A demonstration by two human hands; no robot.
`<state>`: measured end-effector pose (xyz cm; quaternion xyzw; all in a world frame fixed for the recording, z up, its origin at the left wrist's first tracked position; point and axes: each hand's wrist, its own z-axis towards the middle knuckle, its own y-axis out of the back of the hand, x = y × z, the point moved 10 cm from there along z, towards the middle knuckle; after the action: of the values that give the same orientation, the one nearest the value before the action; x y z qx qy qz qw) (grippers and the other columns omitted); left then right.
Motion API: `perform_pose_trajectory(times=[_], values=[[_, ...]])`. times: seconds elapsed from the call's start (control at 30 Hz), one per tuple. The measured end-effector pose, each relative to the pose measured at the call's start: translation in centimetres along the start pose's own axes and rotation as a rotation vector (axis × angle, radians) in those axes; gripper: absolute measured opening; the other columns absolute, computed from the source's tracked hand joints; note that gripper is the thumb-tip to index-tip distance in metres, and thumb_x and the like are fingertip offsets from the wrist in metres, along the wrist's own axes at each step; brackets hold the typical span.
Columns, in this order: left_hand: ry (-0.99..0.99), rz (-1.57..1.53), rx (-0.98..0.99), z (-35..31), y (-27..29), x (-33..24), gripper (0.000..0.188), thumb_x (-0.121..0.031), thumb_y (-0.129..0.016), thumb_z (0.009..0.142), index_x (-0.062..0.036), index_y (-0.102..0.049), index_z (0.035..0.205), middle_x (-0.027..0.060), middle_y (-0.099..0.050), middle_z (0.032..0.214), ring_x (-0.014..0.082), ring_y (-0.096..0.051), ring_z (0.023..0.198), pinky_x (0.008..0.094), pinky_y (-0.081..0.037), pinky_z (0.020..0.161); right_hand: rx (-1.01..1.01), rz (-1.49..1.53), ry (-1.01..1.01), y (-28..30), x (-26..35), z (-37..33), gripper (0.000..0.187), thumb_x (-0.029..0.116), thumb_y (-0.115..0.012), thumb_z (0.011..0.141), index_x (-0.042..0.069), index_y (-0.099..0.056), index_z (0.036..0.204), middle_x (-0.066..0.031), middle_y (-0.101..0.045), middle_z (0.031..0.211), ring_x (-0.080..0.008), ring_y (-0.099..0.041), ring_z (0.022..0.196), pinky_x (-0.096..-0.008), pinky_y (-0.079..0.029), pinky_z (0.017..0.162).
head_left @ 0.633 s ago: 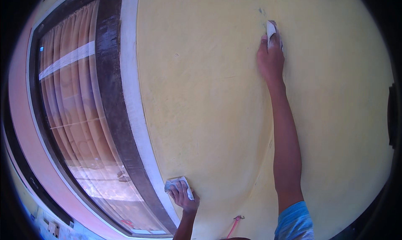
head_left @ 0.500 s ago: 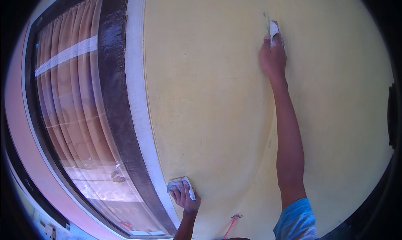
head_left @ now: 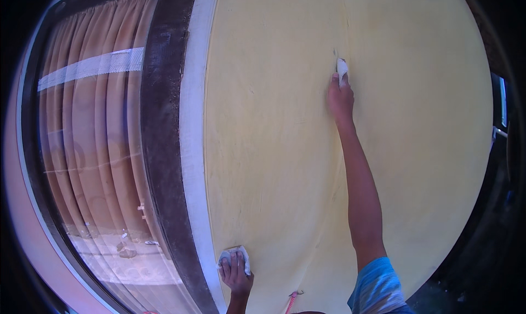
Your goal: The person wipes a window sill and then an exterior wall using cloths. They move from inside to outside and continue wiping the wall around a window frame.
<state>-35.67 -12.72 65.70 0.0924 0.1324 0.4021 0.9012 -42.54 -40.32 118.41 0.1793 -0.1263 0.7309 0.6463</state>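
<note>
My right hand [head_left: 341,101] is high on the yellow wall [head_left: 274,149] with the arm stretched far up. Its fingers are closed on a folded whitish sheet [head_left: 342,68], held against the wall just below a small dark scuff [head_left: 335,52]. Low at the left, my left hand [head_left: 236,273] presses a second folded whitish sheet [head_left: 234,256] flat to the wall, its fingers bent over it. Whether the sheets are cloth or paper I cannot tell.
Left of the wall runs a white trim strip [head_left: 195,122], then a dark brown frame [head_left: 167,122] around a window with a brown curtain [head_left: 93,133] behind glass. A hook [head_left: 296,293] with a pink cord [head_left: 290,303] sticks out low on the wall. Shallow ridges mark the wall.
The view has shifted, so more of the window's width shows and both hands appear lower. Against the wall, the hands have barely moved and each still holds its sheet.
</note>
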Motion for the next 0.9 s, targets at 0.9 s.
perform_pose_trajectory(times=[0.9], values=[[-0.031, 0.046, -0.152, 0.4, 1.5, -0.2, 0.040, -0.029, -0.044, 0.098, -0.0144, -0.072, 0.123, 0.0021, -0.068, 0.130, 0.0363, -0.050, 0.133, 0.0508, -0.021, 0.118, -0.052, -0.019, -0.029, -1.1, -2.2, 2.6, 0.063, 0.044, -0.036, 0.104, -0.001, -0.042, 0.147, -0.0318, -0.061, 0.126, -0.0463, -0.057, 0.120, -0.0479, -0.045, 0.102]])
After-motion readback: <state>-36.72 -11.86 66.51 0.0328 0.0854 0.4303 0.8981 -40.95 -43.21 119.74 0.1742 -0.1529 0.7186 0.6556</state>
